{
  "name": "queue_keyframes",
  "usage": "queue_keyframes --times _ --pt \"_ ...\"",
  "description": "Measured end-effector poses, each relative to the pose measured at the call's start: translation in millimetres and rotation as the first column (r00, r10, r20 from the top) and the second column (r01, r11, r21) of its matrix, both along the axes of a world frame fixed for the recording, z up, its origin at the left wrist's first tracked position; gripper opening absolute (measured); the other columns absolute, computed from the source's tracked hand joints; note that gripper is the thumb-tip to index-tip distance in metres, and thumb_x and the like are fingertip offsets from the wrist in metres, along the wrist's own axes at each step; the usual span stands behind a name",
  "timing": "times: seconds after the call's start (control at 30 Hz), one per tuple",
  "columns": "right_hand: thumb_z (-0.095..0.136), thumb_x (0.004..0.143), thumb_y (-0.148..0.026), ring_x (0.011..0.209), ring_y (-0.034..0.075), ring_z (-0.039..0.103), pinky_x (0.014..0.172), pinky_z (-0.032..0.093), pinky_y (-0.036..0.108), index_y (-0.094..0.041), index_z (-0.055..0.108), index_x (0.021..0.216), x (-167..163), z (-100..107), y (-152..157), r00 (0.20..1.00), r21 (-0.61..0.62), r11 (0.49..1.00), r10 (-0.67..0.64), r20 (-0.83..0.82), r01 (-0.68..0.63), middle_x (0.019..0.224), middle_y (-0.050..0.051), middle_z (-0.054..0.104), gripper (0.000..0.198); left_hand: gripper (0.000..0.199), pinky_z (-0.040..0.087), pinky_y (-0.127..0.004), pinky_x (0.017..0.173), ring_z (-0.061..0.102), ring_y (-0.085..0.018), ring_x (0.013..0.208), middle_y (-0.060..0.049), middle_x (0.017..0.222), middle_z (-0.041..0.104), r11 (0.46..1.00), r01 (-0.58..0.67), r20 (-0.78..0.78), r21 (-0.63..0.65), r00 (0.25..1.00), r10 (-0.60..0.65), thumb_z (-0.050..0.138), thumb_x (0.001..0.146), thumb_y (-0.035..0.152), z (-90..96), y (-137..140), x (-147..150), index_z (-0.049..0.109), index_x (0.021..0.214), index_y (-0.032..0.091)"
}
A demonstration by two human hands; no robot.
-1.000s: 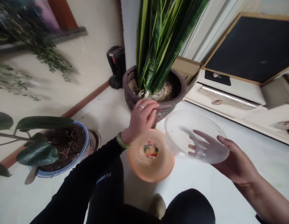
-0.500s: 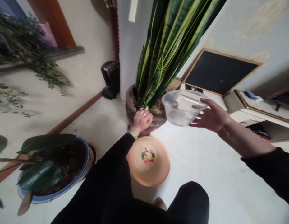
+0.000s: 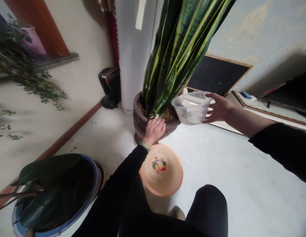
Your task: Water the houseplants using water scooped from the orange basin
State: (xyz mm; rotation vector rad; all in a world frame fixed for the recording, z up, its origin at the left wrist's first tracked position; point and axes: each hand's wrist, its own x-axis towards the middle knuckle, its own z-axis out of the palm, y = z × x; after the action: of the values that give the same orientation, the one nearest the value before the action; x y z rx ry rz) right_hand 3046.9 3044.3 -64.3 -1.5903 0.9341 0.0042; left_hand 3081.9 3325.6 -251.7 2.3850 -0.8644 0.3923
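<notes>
A tall snake plant [image 3: 167, 65] with yellow-edged leaves grows in a brown flowerpot [image 3: 140, 117] in front of me. My left hand [image 3: 155, 130] is curled over the pot's near rim, its fingertips close to the pale base of the leaves and partly hidden. A green bangle circles that wrist. On the right, my right hand [image 3: 218, 108] grips a clear plastic bowl [image 3: 191, 110] by its side. The bowl is raised beside the pot and tilts slightly towards the plant; whether it holds water I cannot tell. An orange basin [image 3: 171, 179] with a fruit picture stands on the floor below.
At the lower left is a blue-rimmed pot [image 3: 96, 177] with a broad-leaved plant. A black object [image 3: 110, 85] stands by the wall. Behind the bowl leans a blackboard [image 3: 219, 74], next to a low white cabinet [image 3: 273, 112]. Trailing greenery [image 3: 41, 82] hangs at the left.
The view has shifted a little. My right hand has brought the bowl slightly higher, and the bowl looks a bit more level. My left hand stays at the pot's rim.
</notes>
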Motion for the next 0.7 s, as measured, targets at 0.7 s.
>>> queue_keyframes --times 0.7 --pt "0.068 0.112 -0.054 0.146 0.040 0.062 0.119 0.053 0.074 -0.015 0.061 0.108 35 43 35 0.990 -0.157 0.987 -0.009 -0.143 -0.014 0.143 0.021 0.064 0.040 0.052 0.058 -0.045 0.111 0.077 -0.033 0.131 -0.018 0.152 0.081 0.979 -0.137 0.192 0.154 0.976 0.106 0.050 0.120 0.029 5.2 -2 1 0.068 0.167 0.015"
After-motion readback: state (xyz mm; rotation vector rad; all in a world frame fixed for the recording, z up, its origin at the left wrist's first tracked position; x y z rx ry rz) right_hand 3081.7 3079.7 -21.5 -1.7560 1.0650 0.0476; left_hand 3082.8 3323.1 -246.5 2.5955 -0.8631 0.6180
